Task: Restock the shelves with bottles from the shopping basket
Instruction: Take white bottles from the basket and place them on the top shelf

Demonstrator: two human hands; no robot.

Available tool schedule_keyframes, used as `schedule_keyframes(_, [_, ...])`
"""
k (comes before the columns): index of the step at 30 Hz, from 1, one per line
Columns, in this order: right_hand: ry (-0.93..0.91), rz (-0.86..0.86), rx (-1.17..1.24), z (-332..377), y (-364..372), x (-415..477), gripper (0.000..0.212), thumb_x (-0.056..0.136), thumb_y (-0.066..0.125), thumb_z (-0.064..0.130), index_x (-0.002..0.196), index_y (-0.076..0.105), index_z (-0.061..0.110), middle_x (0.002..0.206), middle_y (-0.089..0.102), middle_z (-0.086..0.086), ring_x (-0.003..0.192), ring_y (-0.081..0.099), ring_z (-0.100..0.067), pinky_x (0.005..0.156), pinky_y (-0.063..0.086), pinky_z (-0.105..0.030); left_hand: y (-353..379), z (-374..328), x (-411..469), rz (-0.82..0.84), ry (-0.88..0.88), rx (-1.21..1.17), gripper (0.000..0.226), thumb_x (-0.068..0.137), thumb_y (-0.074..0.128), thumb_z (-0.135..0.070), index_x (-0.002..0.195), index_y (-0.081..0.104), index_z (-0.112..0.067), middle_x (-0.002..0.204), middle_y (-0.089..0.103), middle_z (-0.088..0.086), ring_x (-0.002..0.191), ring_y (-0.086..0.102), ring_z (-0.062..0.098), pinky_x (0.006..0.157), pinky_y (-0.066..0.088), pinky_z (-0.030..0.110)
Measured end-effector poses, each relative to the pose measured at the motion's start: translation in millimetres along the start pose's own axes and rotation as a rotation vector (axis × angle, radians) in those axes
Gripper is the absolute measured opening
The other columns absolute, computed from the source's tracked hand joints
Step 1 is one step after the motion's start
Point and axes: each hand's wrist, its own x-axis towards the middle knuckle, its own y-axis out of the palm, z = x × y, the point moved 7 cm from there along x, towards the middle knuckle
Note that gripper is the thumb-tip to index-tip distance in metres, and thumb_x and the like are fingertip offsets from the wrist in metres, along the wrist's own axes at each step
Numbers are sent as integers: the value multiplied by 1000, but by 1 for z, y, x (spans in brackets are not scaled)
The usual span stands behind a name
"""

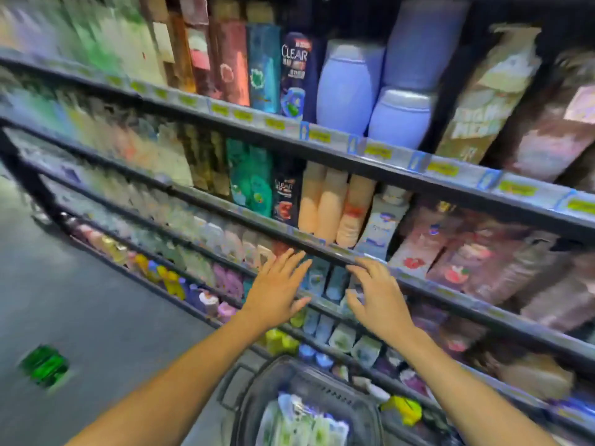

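Both my arms reach forward toward the store shelves. My left hand [277, 284] is spread with straight fingers in front of the pale blue bottles [317, 278] on a lower shelf and holds nothing. My right hand [375, 294] has its fingers slightly bent, fingertips at the shelf edge [341, 257] and by those bottles; whether it touches one is blurred. Below my arms stands the dark shopping basket [257, 387] with several white and green bottles [302, 426] inside.
Several shelves packed with shampoo and lotion bottles run from left to right, with lilac jugs [344, 91] on the top shelf and peach bottles [325, 207] below. Grey aisle floor lies at the left, with a green object [45, 365] on it.
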Motion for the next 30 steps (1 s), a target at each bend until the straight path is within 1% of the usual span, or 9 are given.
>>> schedule_keyframes(6, [121, 357, 36, -17, 123, -68, 54, 99, 53, 43, 148, 47, 22, 156, 37, 2, 147, 31, -22, 117, 34, -42, 107, 9, -93, 274, -157, -95, 76, 95, 60, -54, 157, 40, -16, 164, 36, 6, 154, 31, 30, 122, 26, 54])
schedule_keyframes(10, [130, 507, 46, -27, 183, -101, 39, 92, 48, 43, 123, 62, 24, 132, 56, 6, 127, 53, -24, 99, 47, -37, 156, 6, -139, 437, -213, -152, 77, 93, 62, -51, 158, 36, -18, 165, 34, 6, 153, 31, 33, 121, 28, 55])
schedule_keyframes(13, [145, 630, 38, -45, 235, -126, 70, 91, 27, 61, 145, 52, 25, 150, 49, 4, 138, 46, -21, 107, 46, -37, 189, 1, -167, 515, -252, -195, 78, 91, 63, -49, 158, 37, -18, 163, 38, 7, 150, 35, 35, 120, 29, 56])
schedule_keyframes(14, [163, 653, 61, -48, 248, -131, 70, 91, 28, 61, 147, 50, 24, 151, 48, 3, 139, 45, -22, 109, 45, -38, 201, -1, -175, 540, -251, -200, 77, 89, 64, -49, 156, 40, -18, 161, 41, 7, 149, 37, 33, 120, 30, 54])
schedule_keyframes(17, [219, 744, 140, -58, 293, -152, 57, 99, 54, 44, 150, 47, 20, 153, 46, -1, 141, 44, -25, 112, 41, -40, 244, -7, -200, 603, -289, -228, 74, 80, 67, -53, 145, 54, -20, 148, 56, 6, 139, 51, 30, 112, 42, 49])
schedule_keyframes(22, [326, 854, 130, -91, 378, -192, 52, 93, 65, 33, 142, 56, 16, 143, 55, -5, 129, 54, -29, 104, 44, -36, 330, -18, -241, 736, -351, -291, 75, 97, 51, -53, 161, 28, -21, 169, 25, 6, 156, 21, 29, 125, 19, 50])
schedule_keyframes(26, [473, 873, 187, -125, 450, -231, 46, 89, 71, 20, 133, 63, 7, 133, 61, -16, 123, 58, -37, 101, 46, -41, 393, -26, -256, 774, -369, -348, 75, 99, 52, -53, 162, 25, -23, 169, 23, 5, 157, 19, 27, 126, 15, 46])
schedule_keyframes(28, [550, 926, 215, -144, 490, -257, 46, 89, 72, 23, 131, 63, 7, 133, 60, -17, 122, 58, -36, 101, 47, -41, 429, -31, -265, 823, -424, -378, 74, 100, 50, -53, 162, 23, -25, 171, 19, 1, 158, 15, 24, 127, 14, 45])
schedule_keyframes(30, [568, 966, 226, -157, 526, -277, 45, 89, 71, 24, 131, 62, 8, 131, 60, -16, 122, 57, -35, 101, 46, -41, 460, -37, -271, 818, -461, -411, 71, 98, 52, -52, 159, 32, -24, 168, 28, 2, 156, 23, 25, 126, 22, 47])
